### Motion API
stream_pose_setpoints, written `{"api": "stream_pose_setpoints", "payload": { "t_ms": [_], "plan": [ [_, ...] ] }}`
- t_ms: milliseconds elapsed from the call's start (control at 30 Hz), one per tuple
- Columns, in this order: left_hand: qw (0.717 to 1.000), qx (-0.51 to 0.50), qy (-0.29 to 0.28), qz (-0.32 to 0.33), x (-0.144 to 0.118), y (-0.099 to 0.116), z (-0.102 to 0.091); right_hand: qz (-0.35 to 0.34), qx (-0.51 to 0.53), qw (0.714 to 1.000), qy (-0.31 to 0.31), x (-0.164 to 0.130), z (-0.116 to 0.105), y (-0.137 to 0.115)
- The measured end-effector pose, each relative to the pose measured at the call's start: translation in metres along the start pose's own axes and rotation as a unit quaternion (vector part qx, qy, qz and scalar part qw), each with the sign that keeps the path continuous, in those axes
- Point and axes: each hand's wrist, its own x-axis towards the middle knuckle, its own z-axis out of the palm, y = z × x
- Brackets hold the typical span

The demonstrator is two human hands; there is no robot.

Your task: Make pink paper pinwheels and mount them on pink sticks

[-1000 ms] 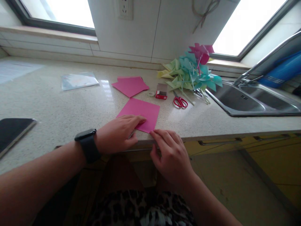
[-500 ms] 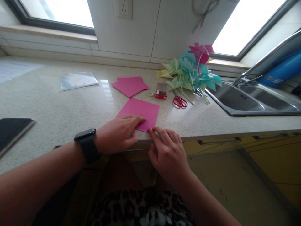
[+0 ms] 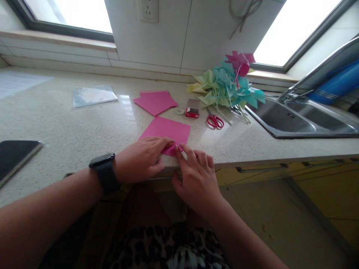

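A pink square of paper [image 3: 167, 130] lies on the speckled counter [image 3: 70, 127] close to its front edge. My left hand [image 3: 141, 158], with a black watch on the wrist, lies flat on the sheet's near-left side, fingers pressing it down. My right hand [image 3: 196, 177] rests at the counter's edge, its fingertips on the sheet's near corner, which lifts slightly. Neither hand grips anything else.
More pink sheets [image 3: 155, 101] lie farther back. A red box [image 3: 192, 108], red scissors [image 3: 214, 121] and a heap of paper pinwheels [image 3: 227, 86] sit right of them. A steel sink [image 3: 297, 117] is at right, a dark tablet [image 3: 14, 157] at left, a clear sleeve [image 3: 92, 95] behind.
My right hand has slid left along the counter edge onto the pink sheet's near corner, which now lifts a little. My left hand has stayed where it was.
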Motion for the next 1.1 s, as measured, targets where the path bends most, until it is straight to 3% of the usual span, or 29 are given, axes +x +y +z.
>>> {"api": "stream_pose_setpoints", "payload": {
  "t_ms": [1100],
  "plan": [
    [1.0, 0.007, 0.006, 0.004, -0.001, -0.002, 0.002, 0.003, 0.044, 0.998, 0.035, -0.019, -0.013, 0.002]
  ]
}}
